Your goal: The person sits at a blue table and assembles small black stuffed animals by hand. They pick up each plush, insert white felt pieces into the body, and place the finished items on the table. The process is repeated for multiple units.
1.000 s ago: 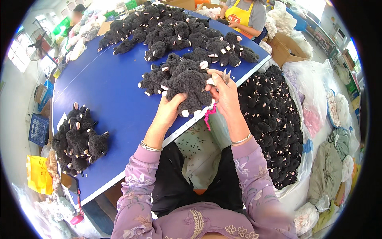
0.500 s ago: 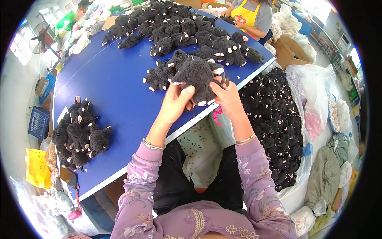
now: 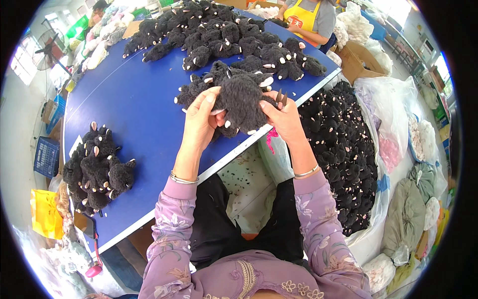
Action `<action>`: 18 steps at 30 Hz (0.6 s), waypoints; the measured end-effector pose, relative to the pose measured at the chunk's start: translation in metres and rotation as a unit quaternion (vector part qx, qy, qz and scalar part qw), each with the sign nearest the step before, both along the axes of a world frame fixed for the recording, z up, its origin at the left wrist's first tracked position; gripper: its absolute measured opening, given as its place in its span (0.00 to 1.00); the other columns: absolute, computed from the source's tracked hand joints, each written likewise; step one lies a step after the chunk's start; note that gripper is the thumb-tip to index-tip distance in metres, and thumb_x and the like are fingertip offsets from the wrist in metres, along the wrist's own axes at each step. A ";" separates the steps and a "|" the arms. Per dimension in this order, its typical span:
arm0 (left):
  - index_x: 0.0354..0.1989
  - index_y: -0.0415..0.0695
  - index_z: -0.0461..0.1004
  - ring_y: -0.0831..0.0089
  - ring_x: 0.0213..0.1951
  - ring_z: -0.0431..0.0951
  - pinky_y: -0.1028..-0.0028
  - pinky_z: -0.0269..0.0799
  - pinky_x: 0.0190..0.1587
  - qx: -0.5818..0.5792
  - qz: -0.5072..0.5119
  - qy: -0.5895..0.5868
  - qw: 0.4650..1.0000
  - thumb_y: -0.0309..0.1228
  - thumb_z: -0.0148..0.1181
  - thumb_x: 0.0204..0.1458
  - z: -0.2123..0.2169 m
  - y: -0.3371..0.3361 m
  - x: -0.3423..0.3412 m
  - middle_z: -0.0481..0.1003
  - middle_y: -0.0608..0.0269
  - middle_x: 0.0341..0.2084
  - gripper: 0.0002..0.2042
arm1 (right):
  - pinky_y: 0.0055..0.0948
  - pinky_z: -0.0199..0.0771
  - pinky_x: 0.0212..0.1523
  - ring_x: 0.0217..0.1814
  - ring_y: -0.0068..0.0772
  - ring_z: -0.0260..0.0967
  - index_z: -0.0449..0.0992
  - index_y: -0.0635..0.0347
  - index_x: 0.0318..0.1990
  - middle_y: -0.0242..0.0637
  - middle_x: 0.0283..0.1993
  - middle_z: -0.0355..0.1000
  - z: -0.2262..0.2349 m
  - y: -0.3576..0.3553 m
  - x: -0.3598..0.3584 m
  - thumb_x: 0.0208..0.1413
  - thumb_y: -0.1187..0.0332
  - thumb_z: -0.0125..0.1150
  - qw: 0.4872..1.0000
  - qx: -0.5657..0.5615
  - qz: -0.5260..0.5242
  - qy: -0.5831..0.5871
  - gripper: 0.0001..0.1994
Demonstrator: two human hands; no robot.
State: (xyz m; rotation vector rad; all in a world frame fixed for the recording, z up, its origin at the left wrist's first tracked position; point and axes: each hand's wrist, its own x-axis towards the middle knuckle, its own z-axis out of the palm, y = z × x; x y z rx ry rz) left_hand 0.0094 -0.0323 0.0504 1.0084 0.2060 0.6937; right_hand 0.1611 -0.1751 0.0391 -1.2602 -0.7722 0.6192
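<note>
The black plush is clamped at opposite sides by fingers of the left hand and right hand, seemingly for steadiness, with pointed snips tucked in the latter.

Left hand above blue table, inside near edge; thumb and fingers bent toward right hand, gripping. Right hand over near edge of table; thumb angled inward, fingers folded, gripping too. Hands just apart, about level. Left wrist over table, nearly straight; left forearm crosses edge. Right wrist and right forearm on body side of edge, slanting inward.
</note>
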 end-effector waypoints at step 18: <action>0.42 0.43 0.72 0.80 0.28 0.73 0.79 0.67 0.24 0.004 0.055 0.045 0.997 0.26 0.52 0.54 -0.018 0.004 0.004 0.74 0.66 0.33 0.08 | 0.13 0.60 0.25 0.24 0.10 0.59 0.73 0.64 0.39 0.29 0.32 0.71 0.009 0.002 -0.013 0.55 0.72 0.60 0.997 0.071 -0.013 -0.036 0.07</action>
